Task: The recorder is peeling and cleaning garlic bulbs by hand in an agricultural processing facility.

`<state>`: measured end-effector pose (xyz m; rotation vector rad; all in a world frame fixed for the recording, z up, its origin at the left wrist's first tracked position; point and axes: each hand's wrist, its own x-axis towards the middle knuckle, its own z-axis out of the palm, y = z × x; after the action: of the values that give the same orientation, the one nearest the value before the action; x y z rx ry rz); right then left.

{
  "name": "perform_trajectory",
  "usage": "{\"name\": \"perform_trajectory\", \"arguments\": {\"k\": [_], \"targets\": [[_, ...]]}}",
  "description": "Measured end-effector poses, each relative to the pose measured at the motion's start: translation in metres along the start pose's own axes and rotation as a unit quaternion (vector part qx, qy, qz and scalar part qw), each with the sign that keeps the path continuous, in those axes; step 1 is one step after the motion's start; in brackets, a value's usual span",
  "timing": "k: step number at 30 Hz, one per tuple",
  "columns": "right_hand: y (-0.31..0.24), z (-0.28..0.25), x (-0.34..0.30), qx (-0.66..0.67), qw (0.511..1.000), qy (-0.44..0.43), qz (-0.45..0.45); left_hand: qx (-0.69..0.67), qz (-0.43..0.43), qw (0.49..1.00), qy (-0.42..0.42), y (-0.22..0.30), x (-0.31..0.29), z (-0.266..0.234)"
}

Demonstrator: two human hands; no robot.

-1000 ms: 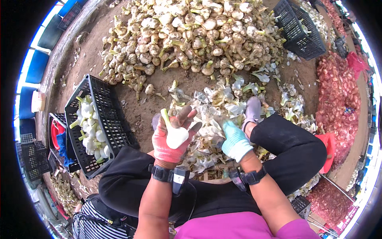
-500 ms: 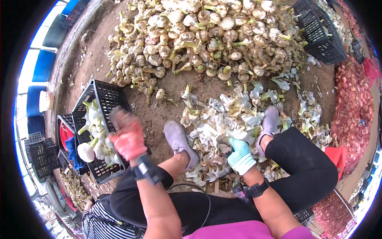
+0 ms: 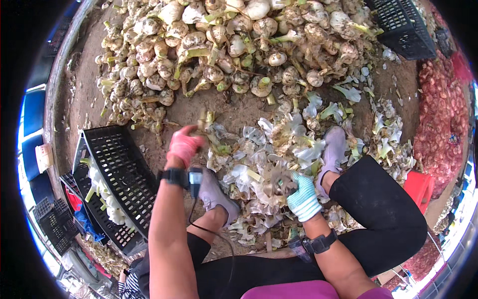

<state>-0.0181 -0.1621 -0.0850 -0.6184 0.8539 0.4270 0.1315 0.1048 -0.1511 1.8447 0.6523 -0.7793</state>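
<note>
A swing of the left hand (image 3: 184,145) could have jolted the crate (image 3: 119,167) beside it, spilling bulbs (image 3: 114,214); whether it or the right hand (image 3: 300,196) grasped anything was unclear.

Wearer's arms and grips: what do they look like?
Left grip: gloved in coral-pink, darker at the tips. Right grip: gloved in pale turquoise with white stripes. Forearms bare; each wrist has a black strap with a small device. A thin dark cable runs from the left device. Purple sleeve on the right arm.

The garlic heap (image 3: 239,55), dirt floor (image 3: 231,107), plastic crates (image 3: 121,167) and red net sacks (image 3: 439,119) show a produce-handling workplace.
</note>
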Motion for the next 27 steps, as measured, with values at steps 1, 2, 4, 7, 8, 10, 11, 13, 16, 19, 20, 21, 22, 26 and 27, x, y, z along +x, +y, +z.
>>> {"name": "perform_trajectory", "arguments": {"k": [1, 2, 4, 7, 8, 10, 11, 13, 16, 19, 20, 21, 22, 26, 27], "targets": [[0.000, 0.004, 0.000, 0.064, 0.998, -0.003, -0.001, -0.071, 0.049, 0.994, -0.065, 0.007, -0.023, 0.008], [0.002, 0.005, 0.002, 0.045, 0.998, 0.015, -0.032, -0.056, 0.066, 0.988, -0.131, 0.029, -0.055, 0.023], [0.003, 0.011, -0.004, -0.052, 0.993, -0.006, -0.103, -0.007, 0.118, 0.973, -0.198, 0.046, -0.106, 0.051], [-0.008, 0.015, -0.020, -0.405, 0.899, 0.028, -0.166, 0.073, 0.204, 0.954, -0.205, 0.059, -0.171, 0.085], [-0.015, 0.022, -0.036, -0.527, 0.798, 0.046, -0.287, 0.094, 0.290, 0.936, -0.177, 0.058, -0.185, 0.093], [-0.011, 0.002, -0.039, -0.434, 0.863, 0.027, -0.257, 0.137, 0.350, 0.919, -0.121, 0.061, -0.212, 0.110], [-0.011, -0.001, -0.044, -0.421, 0.871, 0.015, -0.254, 0.163, 0.376, 0.908, -0.087, 0.063, -0.225, 0.111], [-0.027, 0.016, -0.079, -0.542, 0.790, -0.005, -0.286, 0.086, 0.311, 0.940, -0.115, 0.056, -0.244, 0.106], [-0.046, 0.037, -0.123, -0.588, 0.751, -0.073, -0.290, -0.077, 0.178, 0.964, -0.181, 0.056, -0.272, 0.098], [-0.035, 0.020, -0.124, -0.532, 0.792, -0.091, -0.286, -0.145, 0.141, 0.955, -0.219, 0.049, -0.285, 0.094], [-0.031, 0.014, -0.125, -0.527, 0.797, -0.091, -0.281, -0.168, 0.145, 0.949, -0.224, 0.043, -0.289, 0.092], [-0.028, 0.012, -0.124, -0.412, 0.875, -0.129, -0.221, -0.191, 0.149, 0.943, -0.230, 0.038, -0.292, 0.091], [-0.027, 0.009, -0.126, -0.402, 0.875, -0.142, -0.228, -0.214, 0.153, 0.935, -0.236, 0.036, -0.294, 0.090], [-0.028, 0.029, -0.150, -0.530, 0.806, -0.085, -0.251, 0.043, 0.407, 0.902, -0.136, 0.015, -0.291, 0.086], [-0.029, 0.026, -0.150, -0.543, 0.787, -0.083, -0.283, 0.035, 0.403, 0.905, -0.133, 0.014, -0.290, 0.087]]}}
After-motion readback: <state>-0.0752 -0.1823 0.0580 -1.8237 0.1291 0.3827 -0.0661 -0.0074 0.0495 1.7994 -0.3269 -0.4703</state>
